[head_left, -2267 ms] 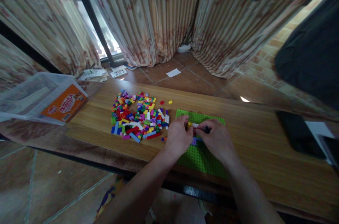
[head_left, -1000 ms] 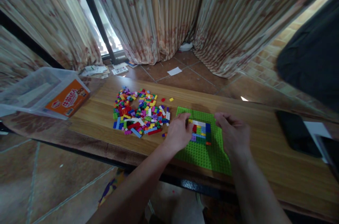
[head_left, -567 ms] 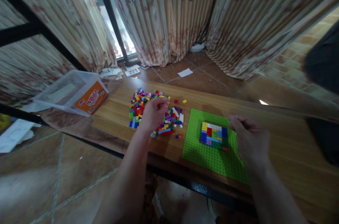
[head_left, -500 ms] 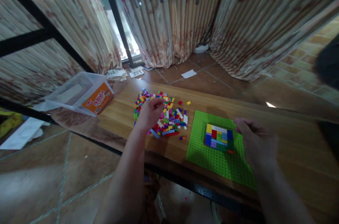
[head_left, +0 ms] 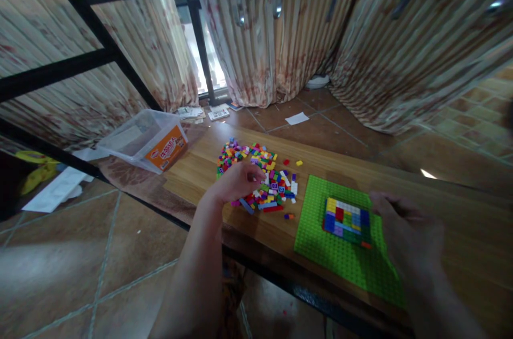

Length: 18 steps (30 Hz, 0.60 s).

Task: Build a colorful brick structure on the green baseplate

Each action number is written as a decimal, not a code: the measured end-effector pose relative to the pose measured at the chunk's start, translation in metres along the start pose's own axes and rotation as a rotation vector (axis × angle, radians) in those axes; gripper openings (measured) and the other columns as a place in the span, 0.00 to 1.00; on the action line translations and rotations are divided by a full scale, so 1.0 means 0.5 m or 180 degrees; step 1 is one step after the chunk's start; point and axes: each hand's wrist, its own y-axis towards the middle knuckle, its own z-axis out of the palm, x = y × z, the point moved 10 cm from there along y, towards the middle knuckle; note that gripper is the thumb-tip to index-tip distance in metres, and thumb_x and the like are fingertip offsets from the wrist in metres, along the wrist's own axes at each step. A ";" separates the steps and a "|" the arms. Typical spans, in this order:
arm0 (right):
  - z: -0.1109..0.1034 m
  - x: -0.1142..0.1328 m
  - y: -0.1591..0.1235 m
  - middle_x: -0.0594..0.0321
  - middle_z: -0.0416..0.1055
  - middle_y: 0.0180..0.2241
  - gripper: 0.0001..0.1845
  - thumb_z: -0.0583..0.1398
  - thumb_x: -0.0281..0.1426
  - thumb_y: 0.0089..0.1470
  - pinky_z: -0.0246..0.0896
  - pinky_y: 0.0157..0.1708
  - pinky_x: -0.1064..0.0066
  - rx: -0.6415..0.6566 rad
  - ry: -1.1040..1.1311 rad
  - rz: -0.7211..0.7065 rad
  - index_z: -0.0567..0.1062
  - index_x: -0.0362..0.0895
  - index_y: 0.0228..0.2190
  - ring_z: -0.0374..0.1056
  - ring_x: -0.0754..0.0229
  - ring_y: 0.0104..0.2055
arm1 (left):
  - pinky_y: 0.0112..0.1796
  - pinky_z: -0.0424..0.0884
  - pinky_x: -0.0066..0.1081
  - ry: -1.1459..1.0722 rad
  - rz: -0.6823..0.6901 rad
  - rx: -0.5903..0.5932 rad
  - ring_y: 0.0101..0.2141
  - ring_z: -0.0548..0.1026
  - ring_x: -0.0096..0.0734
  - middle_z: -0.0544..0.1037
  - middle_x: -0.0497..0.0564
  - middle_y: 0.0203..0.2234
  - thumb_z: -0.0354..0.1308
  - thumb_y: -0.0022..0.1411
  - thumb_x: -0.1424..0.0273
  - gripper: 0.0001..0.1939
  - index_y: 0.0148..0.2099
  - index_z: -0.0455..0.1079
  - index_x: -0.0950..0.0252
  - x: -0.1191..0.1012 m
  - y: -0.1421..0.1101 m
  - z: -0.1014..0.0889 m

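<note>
My left hand [head_left: 237, 181] is over the pile of small coloured bricks [head_left: 260, 178] on the wooden table [head_left: 192, 173], its fingers curled down into the bricks; what they hold is hidden. A green baseplate [head_left: 344, 253] lies to the right with a small square of coloured bricks [head_left: 347, 214] built on it. My right hand [head_left: 409, 226] rests at the baseplate's right side, blurred, with its fingers loosely bent and nothing seen in them.
A clear plastic box with an orange label [head_left: 150, 138] sits at the table's left end. Striped curtains [head_left: 288, 39] hang behind, with papers [head_left: 200, 112] on the tiled floor. A black metal frame [head_left: 100, 45] crosses the upper left.
Both hands left the brick square on the baseplate. My left hand went left onto the brick pile; my right hand drew back to the baseplate's right. The view swung left.
</note>
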 end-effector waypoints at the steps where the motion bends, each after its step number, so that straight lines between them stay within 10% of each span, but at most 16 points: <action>1: 0.000 0.000 0.000 0.64 0.75 0.26 0.12 0.65 0.40 0.45 0.63 0.30 0.66 0.0003 -0.0020 -0.0024 0.80 0.45 0.29 0.69 0.57 0.30 | 0.34 0.69 0.25 0.0014 -0.0004 0.0092 0.30 0.74 0.26 0.79 0.47 0.29 0.58 0.51 0.75 0.08 0.35 0.77 0.65 -0.003 -0.001 0.007; 12: -0.004 0.016 0.004 0.62 0.76 0.28 0.13 0.64 0.41 0.46 0.65 0.34 0.63 0.0024 -0.0223 -0.0277 0.80 0.44 0.30 0.72 0.54 0.32 | 0.43 0.70 0.29 0.0689 0.0207 0.0318 0.36 0.76 0.32 0.80 0.47 0.34 0.59 0.46 0.81 0.15 0.35 0.79 0.59 -0.045 -0.009 0.059; 18: -0.004 0.024 -0.001 0.61 0.76 0.27 0.13 0.62 0.41 0.47 0.65 0.32 0.65 0.0074 -0.0266 -0.0303 0.79 0.43 0.29 0.71 0.56 0.30 | 0.47 0.69 0.33 0.1201 0.0263 -0.0512 0.42 0.75 0.36 0.78 0.51 0.37 0.56 0.56 0.76 0.12 0.40 0.77 0.61 -0.053 0.014 0.020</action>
